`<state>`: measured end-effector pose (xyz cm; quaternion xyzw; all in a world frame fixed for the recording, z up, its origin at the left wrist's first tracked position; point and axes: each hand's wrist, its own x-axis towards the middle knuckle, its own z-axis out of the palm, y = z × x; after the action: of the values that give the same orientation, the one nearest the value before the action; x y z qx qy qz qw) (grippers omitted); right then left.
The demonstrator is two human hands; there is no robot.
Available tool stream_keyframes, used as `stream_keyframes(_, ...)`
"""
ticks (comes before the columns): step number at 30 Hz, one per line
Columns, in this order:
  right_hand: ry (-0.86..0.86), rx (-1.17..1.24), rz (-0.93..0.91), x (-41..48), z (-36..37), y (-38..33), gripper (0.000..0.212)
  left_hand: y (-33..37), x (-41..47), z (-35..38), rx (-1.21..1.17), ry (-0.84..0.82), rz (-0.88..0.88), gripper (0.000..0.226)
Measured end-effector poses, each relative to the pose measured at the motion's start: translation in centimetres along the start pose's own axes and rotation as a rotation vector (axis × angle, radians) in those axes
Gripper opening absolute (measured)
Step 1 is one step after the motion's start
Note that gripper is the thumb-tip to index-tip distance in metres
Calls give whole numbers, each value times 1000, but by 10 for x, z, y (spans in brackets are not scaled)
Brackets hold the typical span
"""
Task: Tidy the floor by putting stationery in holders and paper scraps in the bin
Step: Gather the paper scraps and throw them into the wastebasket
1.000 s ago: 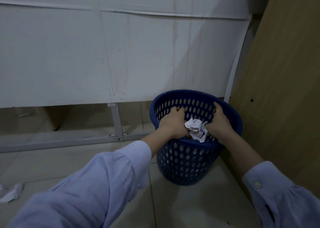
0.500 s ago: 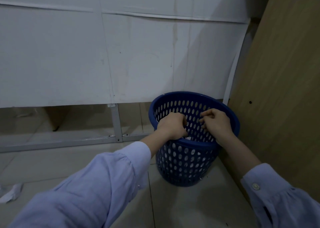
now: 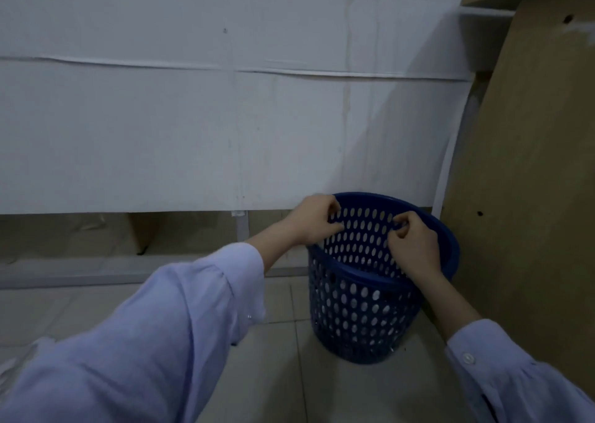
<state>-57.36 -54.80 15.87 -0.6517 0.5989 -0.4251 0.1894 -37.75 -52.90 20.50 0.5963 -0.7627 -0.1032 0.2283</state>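
the white wall (image 3: 193,133) fills most of the view, with a wooden panel (image 3: 531,181) leaning or standing at the right and the tiled floor (image 3: 283,342) below. the blue bin (image 3: 370,319) stands on the floor in the corner where wall and panel meet, just beside the panel, probably parked there so it stays out of the way yet within reach. both arms in pale sleeves reach forward to it. the left hand (image 3: 314,220) hangs over the bin's left rim with fingers loosely curled and nothing visible between them. the right hand (image 3: 413,242) sits over the open mouth toward the near rim, its fingers bunched together; whether they pinch a last bit of paper i cannot tell, since nothing white shows in them. both hands are held above the opening, which is where scraps would fall straight inside. no paper can be made out in the bin from this angle; the perforated wall shows only pale patches low down that may be floor or scraps. no stationery or holders are in view. at the bottom left edge a whitish patch (image 3: 8,368) is too blurred to call paper or sleeve.
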Motion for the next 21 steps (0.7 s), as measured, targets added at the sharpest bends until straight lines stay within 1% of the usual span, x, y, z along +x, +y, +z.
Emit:
stream_keyframes(3, -4, 19, -42, -7, 2, -18, 22, -12, -21, -41, 112, 10, 3, 47)
stream_keyframes(6, -48, 79, -113, -18, 12, -47, 24, -32, -52, -76, 202, 16, -21, 50)
stream_keyframes(11, -145, 95, -263, -37, 41, -92, 22, -68, -112, -107, 282, -7, -108, 50)
stream_keyframes(16, -288, 100, -405, -70, 78, -138, 23, -104, -178, -124, 334, 0, -231, 52)
stream_keyframes(21, -504, -14, -560, -114, 130, -172, 31, -143, -253, -135, 331, 28, -374, 51)
